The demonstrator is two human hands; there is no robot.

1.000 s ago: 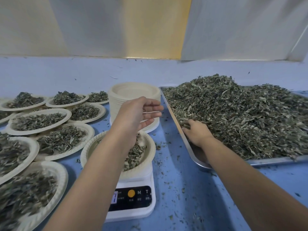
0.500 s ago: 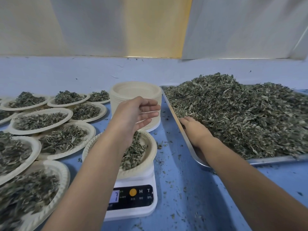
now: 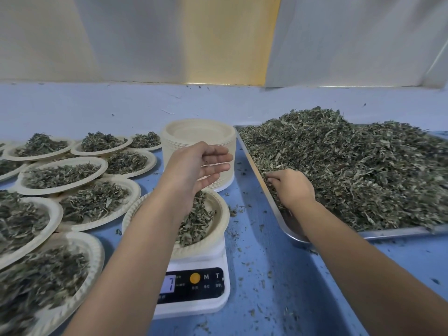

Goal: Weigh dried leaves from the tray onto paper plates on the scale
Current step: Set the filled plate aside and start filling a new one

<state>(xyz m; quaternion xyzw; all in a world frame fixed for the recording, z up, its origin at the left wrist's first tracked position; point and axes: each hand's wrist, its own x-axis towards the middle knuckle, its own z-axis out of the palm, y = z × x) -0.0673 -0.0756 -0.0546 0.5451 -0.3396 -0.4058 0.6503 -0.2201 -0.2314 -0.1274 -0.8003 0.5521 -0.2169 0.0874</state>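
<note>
A white digital scale stands at the front centre with a paper plate on it, partly filled with dried leaves. My left hand hovers above that plate, palm turned right, fingers straight and empty. To the right, a metal tray holds a big heap of dried leaves. My right hand lies palm down at the tray's left edge, its fingertips curled into the leaves. My left forearm hides part of the plate and part of the scale's display.
A tall stack of empty paper plates stands just behind the scale. Several filled plates crowd the left side, some overlapping. Leaf crumbs dot the blue tabletop between scale and tray. A wall closes off the back.
My right hand has slid farther along the tray's left edge and dug its fingers into the leaves. My left hand has stayed over the plate, nearly still.
</note>
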